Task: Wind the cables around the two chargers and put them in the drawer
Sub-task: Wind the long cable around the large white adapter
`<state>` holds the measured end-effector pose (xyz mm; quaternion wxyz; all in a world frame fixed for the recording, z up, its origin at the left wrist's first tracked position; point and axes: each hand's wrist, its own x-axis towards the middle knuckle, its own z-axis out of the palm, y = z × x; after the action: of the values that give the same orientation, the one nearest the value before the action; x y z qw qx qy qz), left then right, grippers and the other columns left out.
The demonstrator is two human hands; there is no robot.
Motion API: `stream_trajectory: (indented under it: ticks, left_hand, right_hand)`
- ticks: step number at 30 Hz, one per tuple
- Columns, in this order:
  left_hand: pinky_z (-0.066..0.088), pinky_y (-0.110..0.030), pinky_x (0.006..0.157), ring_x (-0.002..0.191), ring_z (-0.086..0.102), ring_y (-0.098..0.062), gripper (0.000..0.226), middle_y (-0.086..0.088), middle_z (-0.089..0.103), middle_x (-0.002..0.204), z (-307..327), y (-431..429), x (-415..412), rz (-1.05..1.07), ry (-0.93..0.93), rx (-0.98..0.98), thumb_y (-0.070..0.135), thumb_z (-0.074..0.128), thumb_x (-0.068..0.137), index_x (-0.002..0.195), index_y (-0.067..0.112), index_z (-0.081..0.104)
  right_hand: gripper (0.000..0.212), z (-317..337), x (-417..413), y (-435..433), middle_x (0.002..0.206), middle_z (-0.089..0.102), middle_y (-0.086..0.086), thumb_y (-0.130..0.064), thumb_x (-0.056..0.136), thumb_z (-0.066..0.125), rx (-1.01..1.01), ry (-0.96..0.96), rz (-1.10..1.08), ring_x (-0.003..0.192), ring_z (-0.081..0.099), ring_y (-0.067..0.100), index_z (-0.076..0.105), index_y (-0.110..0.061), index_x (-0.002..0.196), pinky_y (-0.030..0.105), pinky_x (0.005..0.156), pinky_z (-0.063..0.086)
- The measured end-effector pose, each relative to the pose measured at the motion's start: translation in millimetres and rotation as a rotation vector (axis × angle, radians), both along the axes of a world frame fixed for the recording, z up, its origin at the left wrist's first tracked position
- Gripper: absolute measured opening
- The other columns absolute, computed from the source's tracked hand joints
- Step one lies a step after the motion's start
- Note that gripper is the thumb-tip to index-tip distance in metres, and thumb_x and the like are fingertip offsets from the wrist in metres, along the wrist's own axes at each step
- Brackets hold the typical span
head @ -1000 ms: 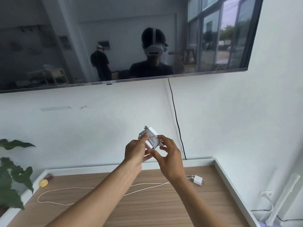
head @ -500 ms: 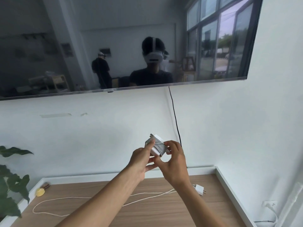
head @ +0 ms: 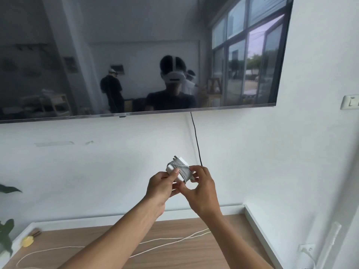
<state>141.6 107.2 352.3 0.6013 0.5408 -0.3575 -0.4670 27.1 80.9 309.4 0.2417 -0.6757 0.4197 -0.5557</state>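
A white charger [head: 180,168] wrapped in grey cable is held up in front of the wall, above the wooden surface. My left hand [head: 161,188] grips its left side, thumb on the front face. My right hand [head: 201,188] pinches the right side, fingers on the cable windings. Below, a loose white cable [head: 165,242] of the second charger trails across the wooden top [head: 184,257]. That charger's plug body is hidden behind my right forearm. No drawer is in view.
A large dark screen [head: 136,55] hangs on the wall above, with a black cord [head: 196,140] dropping from it. A small yellow object [head: 27,241] and plant leaves [head: 5,235] sit at the left. The wooden top has a raised white rim [head: 260,233] on the right.
The view has tilted upward, so the wooden top and the second charger slid lower in the picture. Both hands still hold the wound charger, and my right fingers have shifted slightly on the windings.
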Motion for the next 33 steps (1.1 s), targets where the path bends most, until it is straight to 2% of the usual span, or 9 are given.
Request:
stream_trajectory:
  ticks: [8, 11, 13, 15, 20, 26, 28, 31, 33]
  left_hand:
    - [0.058, -0.025, 0.058, 0.074, 0.070, -0.026, 0.021, -0.011, 0.070, 0.088, 0.1, 5.3, 2.2, 0.025, -0.008, 0.002, 0.023, 0.063, 0.093, 0.092, 0.003, 0.061]
    - [0.058, -0.026, 0.061, 0.073, 0.071, -0.024, 0.021, -0.012, 0.071, 0.088, 0.5, 7.8, 6.8, 0.023, 0.010, 0.001, 0.024, 0.062, 0.094, 0.092, 0.003, 0.061]
    - [0.058, -0.026, 0.060, 0.073, 0.072, -0.023, 0.022, -0.013, 0.072, 0.088, 1.2, 8.3, 10.8, 0.026, 0.019, -0.008, 0.024, 0.062, 0.094, 0.092, 0.002, 0.061]
    - [0.058, -0.026, 0.060, 0.072, 0.072, -0.023, 0.023, -0.012, 0.072, 0.087, 1.6, 8.0, 16.0, 0.044, 0.024, -0.016, 0.025, 0.063, 0.093, 0.091, 0.002, 0.061]
    - [0.058, -0.025, 0.059, 0.073, 0.071, -0.022, 0.022, -0.011, 0.071, 0.085, -0.5, 8.3, 27.7, 0.077, 0.026, -0.029, 0.025, 0.063, 0.094, 0.089, 0.004, 0.061]
    - [0.058, -0.026, 0.062, 0.077, 0.071, -0.023, 0.022, -0.010, 0.071, 0.088, -10.6, 10.5, 47.9, 0.107, 0.021, -0.026, 0.025, 0.063, 0.094, 0.094, 0.003, 0.062]
    - [0.059, -0.028, 0.063, 0.080, 0.071, -0.025, 0.022, -0.012, 0.071, 0.091, -14.1, 11.1, 56.8, 0.117, 0.032, -0.023, 0.025, 0.063, 0.094, 0.095, 0.002, 0.062]
    - [0.059, -0.027, 0.062, 0.077, 0.071, -0.022, 0.020, -0.012, 0.071, 0.089, -18.5, 13.2, 75.1, 0.133, 0.037, -0.018, 0.025, 0.063, 0.093, 0.092, 0.005, 0.062]
    - [0.059, -0.028, 0.064, 0.076, 0.071, -0.020, 0.021, -0.011, 0.072, 0.090, -23.0, 15.5, 90.0, 0.131, 0.024, 0.006, 0.026, 0.064, 0.092, 0.093, 0.006, 0.063]
  right_hand:
    - [0.036, 1.7, 0.4, 4.5, 0.095, 0.051, -0.010, -0.030, 0.072, 0.077, -0.029, 0.018, -0.012, 0.083, 0.052, 0.002, 0.053, -0.020, 0.098, 0.009, 0.068, 0.040]
    - [0.042, 3.1, 6.1, 5.9, 0.107, 0.051, -0.010, -0.031, 0.077, 0.074, 0.012, 0.023, 0.033, 0.093, 0.052, -0.003, 0.050, -0.022, 0.111, 0.004, 0.072, 0.039]
    - [0.051, 3.9, 10.6, 7.1, 0.115, 0.050, -0.010, -0.033, 0.079, 0.073, 0.018, 0.026, 0.051, 0.100, 0.051, -0.001, 0.045, -0.024, 0.122, 0.005, 0.075, 0.039]
    - [0.055, 4.9, 15.6, 8.3, 0.116, 0.050, -0.010, -0.037, 0.079, 0.073, 0.017, 0.024, 0.056, 0.101, 0.052, 0.002, 0.045, -0.025, 0.124, 0.007, 0.077, 0.039]
    - [0.046, 5.8, 27.4, 5.7, 0.114, 0.051, -0.008, -0.034, 0.077, 0.075, 0.018, 0.023, 0.065, 0.099, 0.054, 0.006, 0.053, -0.020, 0.115, 0.006, 0.074, 0.040]
    - [0.044, -2.4, 47.5, 2.9, 0.106, 0.052, -0.009, -0.033, 0.075, 0.077, 0.010, 0.031, 0.080, 0.094, 0.054, 0.006, 0.051, -0.019, 0.108, 0.010, 0.073, 0.041]
    - [0.050, -5.7, 56.7, 3.0, 0.111, 0.052, -0.011, -0.033, 0.076, 0.076, 0.035, 0.015, 0.118, 0.099, 0.054, 0.006, 0.047, -0.022, 0.115, 0.013, 0.076, 0.042]
    - [0.073, -7.4, 73.4, 1.4, 0.118, 0.050, -0.014, -0.032, 0.077, 0.077, 0.099, 0.011, 0.215, 0.105, 0.053, 0.004, 0.034, -0.025, 0.135, 0.012, 0.083, 0.042]
    - [0.077, -8.9, 83.9, -3.1, 0.118, 0.051, -0.010, -0.033, 0.077, 0.077, 0.093, 0.081, 0.217, 0.103, 0.052, 0.006, 0.035, -0.019, 0.139, 0.013, 0.085, 0.041]
